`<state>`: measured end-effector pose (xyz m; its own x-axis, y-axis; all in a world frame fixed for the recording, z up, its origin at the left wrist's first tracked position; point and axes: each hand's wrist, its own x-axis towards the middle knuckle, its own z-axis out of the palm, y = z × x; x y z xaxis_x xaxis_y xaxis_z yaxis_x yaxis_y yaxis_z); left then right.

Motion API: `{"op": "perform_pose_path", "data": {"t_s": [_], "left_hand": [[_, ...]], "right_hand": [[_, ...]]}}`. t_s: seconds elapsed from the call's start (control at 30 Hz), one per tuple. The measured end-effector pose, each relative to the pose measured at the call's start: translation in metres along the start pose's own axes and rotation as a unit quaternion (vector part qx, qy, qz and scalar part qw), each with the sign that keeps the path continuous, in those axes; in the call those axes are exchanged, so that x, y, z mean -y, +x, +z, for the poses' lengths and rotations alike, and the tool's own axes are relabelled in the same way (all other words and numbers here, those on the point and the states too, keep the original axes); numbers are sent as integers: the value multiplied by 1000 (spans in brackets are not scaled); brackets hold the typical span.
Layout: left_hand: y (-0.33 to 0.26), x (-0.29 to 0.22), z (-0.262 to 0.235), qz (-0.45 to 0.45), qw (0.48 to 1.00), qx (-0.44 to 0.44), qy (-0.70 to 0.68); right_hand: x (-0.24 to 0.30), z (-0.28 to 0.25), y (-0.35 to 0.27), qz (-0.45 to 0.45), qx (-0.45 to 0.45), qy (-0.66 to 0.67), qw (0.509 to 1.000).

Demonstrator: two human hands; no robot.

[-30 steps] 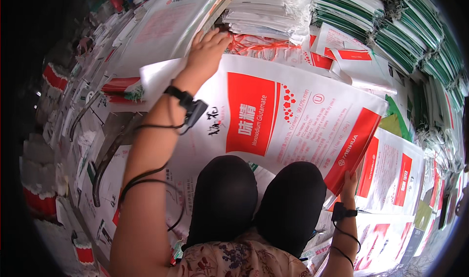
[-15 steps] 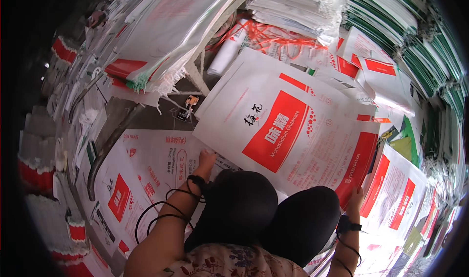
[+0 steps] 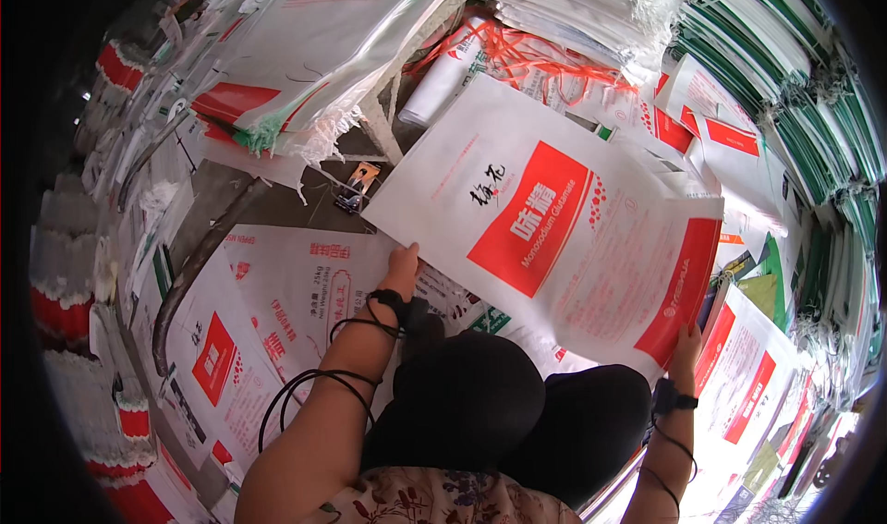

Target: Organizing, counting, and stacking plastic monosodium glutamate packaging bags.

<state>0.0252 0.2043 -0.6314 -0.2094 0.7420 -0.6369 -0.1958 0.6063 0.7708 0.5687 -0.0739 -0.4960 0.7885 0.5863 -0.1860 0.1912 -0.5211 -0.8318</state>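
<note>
A flat white woven sack (image 3: 434, 205) with a red panel and a red end band spans the space in front of my knees. My left hand (image 3: 404, 270) is closed at its near left edge; the fingertips are partly hidden beneath the sack. At the near right corner, by the red band, my right hand (image 3: 686, 348) pinches the edge. The sack is held up, sloping and slightly bowed between both hands. Below it, other printed sacks (image 3: 309, 293) lie flat on the left, and a similar red-and-white sack (image 3: 739, 376) lies at the right.
A raised stand with stacked sacks (image 3: 314, 34) stands at the far left. Orange-red strapping (image 3: 554, 57) lies tangled by a white roll (image 3: 443, 85). Bundled green-edged sacks (image 3: 767, 62) rise at the far right. A dark curved bar (image 3: 189, 279) and a small device (image 3: 358, 187) sit on the left.
Both hands have moved up and slightly right, lifting the sack's near edge. Lower sheet edges visible at its far left before no longer show. The view has shifted slightly.
</note>
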Motion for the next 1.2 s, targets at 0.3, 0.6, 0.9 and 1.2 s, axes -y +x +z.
{"op": "perform_pose_path", "data": {"t_s": [0.3,0.6,0.9,1.2], "left_hand": [[49,6,-40,97,982,101,127],[48,-29,-8,-53,958,91,268],[29,-48,12,-61,874,130,465],[77,44,-26,-35,955,102,277]], "right_hand": [[-63,37,32,-67,-46,-241,967],[-13,30,-23,37,-11,-338,940],[-21,34,-28,23,-55,-384,921],[-47,6,-25,-43,-64,-368,927]]}}
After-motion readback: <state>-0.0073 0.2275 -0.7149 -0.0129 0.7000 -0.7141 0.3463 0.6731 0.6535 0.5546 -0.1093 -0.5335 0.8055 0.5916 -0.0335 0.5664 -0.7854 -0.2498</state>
